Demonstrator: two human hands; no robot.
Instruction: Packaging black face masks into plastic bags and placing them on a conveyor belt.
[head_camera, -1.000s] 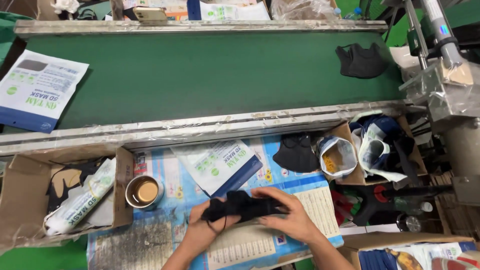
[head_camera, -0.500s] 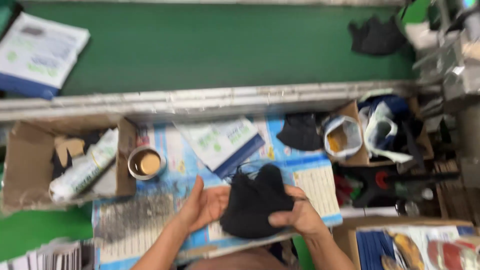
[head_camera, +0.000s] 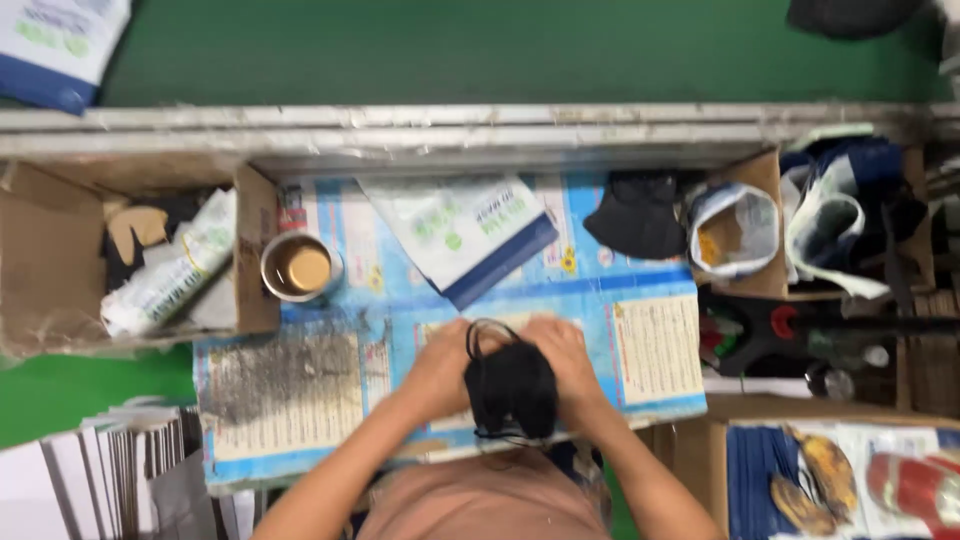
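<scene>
Both my hands hold a stack of black face masks (head_camera: 512, 390) over the blue printed work surface (head_camera: 640, 290). My left hand (head_camera: 440, 368) grips the stack's left side and my right hand (head_camera: 562, 358) its right side. A black ear loop sticks up from the top of the stack between my thumbs. A white and blue pouch (head_camera: 462, 232) lies flat just beyond my hands. More black masks (head_camera: 636, 214) sit in a pile to the upper right.
A round tin (head_camera: 298, 268) stands to the left, beside a cardboard box (head_camera: 60, 260) holding a white packet. An open white bag (head_camera: 734, 230) and other bags fill the right. A green conveyor belt (head_camera: 450, 50) runs across the back, with a metal rail in front.
The view has tilted down and closer. My hands have folded the black masks from a wide spread shape into a narrow upright stack and drawn them nearer to my body.
</scene>
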